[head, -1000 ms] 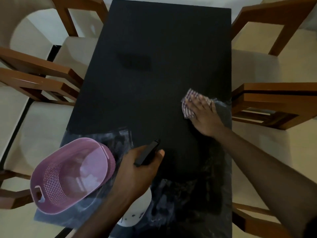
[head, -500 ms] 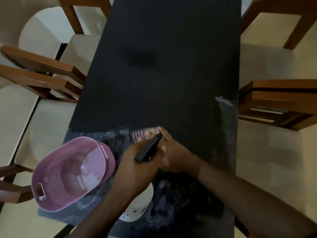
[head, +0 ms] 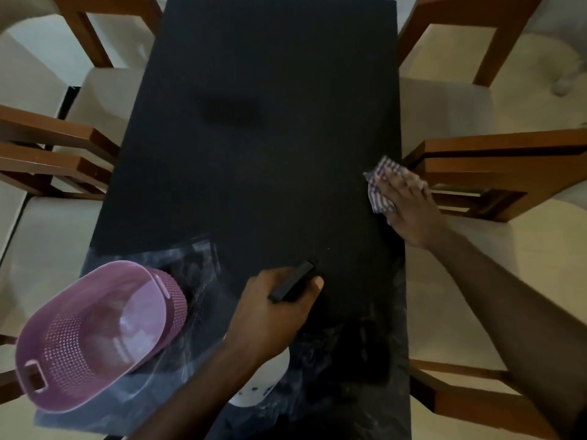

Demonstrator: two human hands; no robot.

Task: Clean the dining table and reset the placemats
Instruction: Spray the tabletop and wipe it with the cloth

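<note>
The dark dining table (head: 270,154) fills the middle of the view, its near end streaked with wet smears. My right hand (head: 408,211) lies flat on a checked cloth (head: 379,185) and presses it onto the table at the right edge. My left hand (head: 273,312) grips a white spray bottle (head: 260,385) by its black trigger head (head: 293,281), near the table's front middle. The bottle's body is mostly hidden under my left hand and wrist.
A pink perforated basket (head: 95,335) lies tilted at the front left corner of the table. Wooden chairs with cream seats stand on both sides, two on the left (head: 57,154) and two on the right (head: 495,166).
My right hand swept the cloth from the right side to the middle beside my left hand, then back out to the right edge. My left hand and the bottle barely moved.
</note>
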